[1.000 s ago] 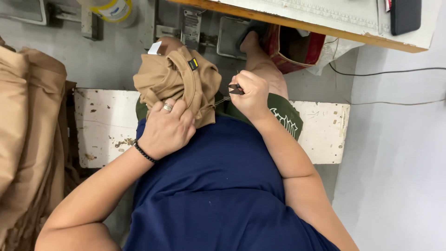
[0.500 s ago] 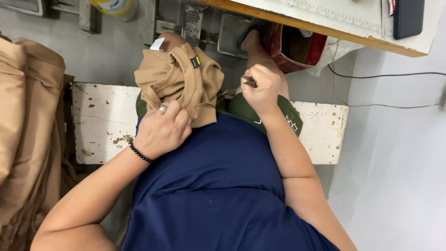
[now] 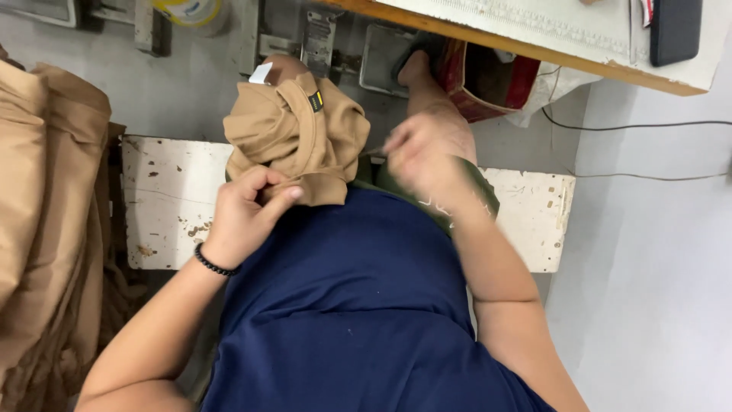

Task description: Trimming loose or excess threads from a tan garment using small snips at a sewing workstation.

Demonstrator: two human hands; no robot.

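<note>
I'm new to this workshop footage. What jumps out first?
The bunched tan garment on the person's lap, pinched at its lower edge by the left hand. The right hand beside it is motion-blurred. A stack of tan fabric fills the left edge.

A garment sewing workshop. Stacked tan fabric (image 3: 38, 214) lies beside a worn white bench (image 3: 164, 202). A wooden-edged worktop (image 3: 549, 38) stands above floor pedals (image 3: 381, 49).

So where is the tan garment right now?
In the head view, the tan garment lies bunched on the person's lap, left of centre, over the white bench. The left hand grips its lower edge; the blurred right hand is just beside it.
</note>
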